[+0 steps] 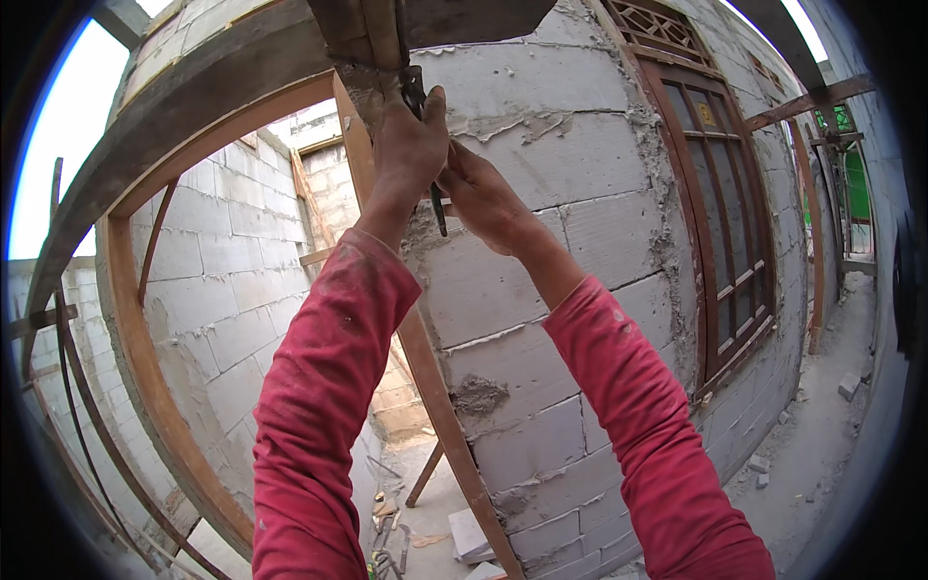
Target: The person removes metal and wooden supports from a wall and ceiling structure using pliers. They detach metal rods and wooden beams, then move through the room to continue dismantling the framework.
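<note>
Both my arms, in red sleeves, reach up to the underside of a grey concrete and timber member (pixel 372 39) above the doorway corner. My left hand (pixel 411 145) is wrapped round a dark metal hand tool (pixel 414 92), which looks like pincers. Its head shows above my fist, close under the timber, and a slim dark handle (pixel 439 211) sticks out below. Just to the right and lower, my right hand (pixel 483 198) is closed against the tool's lower part, touching my left hand. Its fingertips are partly hidden.
A wooden door frame (pixel 420 358) stands right beside my arms, with a pale block wall (pixel 527 280) behind it. Farther right is a brown window (pixel 720 193). Tools and offcuts (pixel 396 527) and white blocks (pixel 471 535) lie on the floor. Poles (pixel 72 367) lean at left.
</note>
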`<state>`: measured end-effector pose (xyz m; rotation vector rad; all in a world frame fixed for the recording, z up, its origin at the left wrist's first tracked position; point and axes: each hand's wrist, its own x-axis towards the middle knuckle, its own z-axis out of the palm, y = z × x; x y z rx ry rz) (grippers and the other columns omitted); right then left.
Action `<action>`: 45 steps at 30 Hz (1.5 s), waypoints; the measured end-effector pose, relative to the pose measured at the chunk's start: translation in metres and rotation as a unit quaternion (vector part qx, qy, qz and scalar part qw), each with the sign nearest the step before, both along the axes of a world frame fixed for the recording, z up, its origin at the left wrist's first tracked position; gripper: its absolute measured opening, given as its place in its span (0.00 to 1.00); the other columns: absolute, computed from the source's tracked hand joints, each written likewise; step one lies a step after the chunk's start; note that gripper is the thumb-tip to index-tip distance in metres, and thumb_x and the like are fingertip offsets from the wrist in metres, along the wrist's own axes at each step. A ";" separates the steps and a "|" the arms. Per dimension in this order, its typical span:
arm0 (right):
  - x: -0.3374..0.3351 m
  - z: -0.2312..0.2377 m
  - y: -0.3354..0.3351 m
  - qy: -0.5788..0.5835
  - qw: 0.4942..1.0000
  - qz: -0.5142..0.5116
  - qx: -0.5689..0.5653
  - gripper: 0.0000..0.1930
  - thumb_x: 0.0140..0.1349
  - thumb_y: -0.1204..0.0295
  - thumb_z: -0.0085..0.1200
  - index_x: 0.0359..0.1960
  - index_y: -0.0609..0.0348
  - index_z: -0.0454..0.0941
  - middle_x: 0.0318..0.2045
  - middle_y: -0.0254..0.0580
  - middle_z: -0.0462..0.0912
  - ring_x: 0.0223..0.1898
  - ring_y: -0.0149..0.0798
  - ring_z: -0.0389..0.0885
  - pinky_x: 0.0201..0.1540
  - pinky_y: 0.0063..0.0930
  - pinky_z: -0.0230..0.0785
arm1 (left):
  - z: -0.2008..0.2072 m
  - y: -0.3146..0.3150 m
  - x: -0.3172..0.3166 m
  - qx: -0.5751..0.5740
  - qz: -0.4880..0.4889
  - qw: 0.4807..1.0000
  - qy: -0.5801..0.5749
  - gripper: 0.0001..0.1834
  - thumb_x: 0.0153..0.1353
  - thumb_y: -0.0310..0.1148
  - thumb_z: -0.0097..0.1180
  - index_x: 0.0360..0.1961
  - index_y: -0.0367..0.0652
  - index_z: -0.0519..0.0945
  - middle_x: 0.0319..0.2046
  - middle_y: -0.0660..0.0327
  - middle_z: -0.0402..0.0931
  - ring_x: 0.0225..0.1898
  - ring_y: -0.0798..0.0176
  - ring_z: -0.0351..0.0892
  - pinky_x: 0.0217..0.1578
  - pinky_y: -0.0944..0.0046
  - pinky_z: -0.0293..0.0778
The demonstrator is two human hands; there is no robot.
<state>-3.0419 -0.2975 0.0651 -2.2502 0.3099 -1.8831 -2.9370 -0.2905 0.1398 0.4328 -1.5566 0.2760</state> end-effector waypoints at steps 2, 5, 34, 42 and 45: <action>-0.003 -0.001 0.005 0.010 0.998 0.055 0.038 0.23 0.78 0.66 0.40 0.71 0.60 0.57 0.56 0.44 0.76 0.56 0.43 0.78 0.58 0.44 0.75 | 0.000 0.003 0.004 -0.024 0.017 1.000 -0.004 0.26 0.68 0.48 0.55 0.44 0.29 0.78 0.38 0.38 0.83 0.45 0.37 0.83 0.50 0.46 0.75; -0.008 0.000 -0.001 0.017 0.990 0.130 0.060 0.23 0.78 0.65 0.41 0.71 0.57 0.57 0.54 0.43 0.76 0.51 0.41 0.80 0.53 0.43 0.78 | 0.005 -0.004 0.008 0.002 0.028 0.999 -0.024 0.20 0.68 0.45 0.55 0.46 0.36 0.79 0.35 0.50 0.83 0.37 0.49 0.85 0.42 0.52 0.75; -0.008 0.004 0.026 -0.012 0.994 0.051 0.099 0.28 0.77 0.71 0.39 0.76 0.55 0.49 0.56 0.49 0.71 0.44 0.43 0.85 0.50 0.41 0.81 | -0.014 -0.003 0.030 0.124 -0.309 0.942 -0.028 0.20 0.76 0.38 0.39 0.51 0.34 0.78 0.20 0.72 0.60 0.19 0.75 0.58 0.22 0.70 0.58; -0.017 0.012 0.048 0.029 0.985 -0.166 0.037 0.23 0.74 0.69 0.40 0.68 0.62 0.60 0.53 0.51 0.75 0.38 0.41 0.87 0.38 0.35 0.81 | -0.014 -0.018 0.022 0.065 -0.196 0.978 -0.004 0.21 0.74 0.41 0.39 0.46 0.39 0.83 0.24 0.58 0.74 0.29 0.63 0.74 0.36 0.58 0.70; -0.021 0.014 0.053 0.038 0.977 -0.205 0.036 0.24 0.75 0.68 0.41 0.70 0.60 0.60 0.47 0.47 0.77 0.36 0.38 0.85 0.37 0.33 0.81 | -0.015 -0.021 0.018 0.029 -0.166 0.986 0.001 0.21 0.74 0.40 0.39 0.46 0.38 0.82 0.28 0.53 0.77 0.32 0.57 0.77 0.40 0.55 0.71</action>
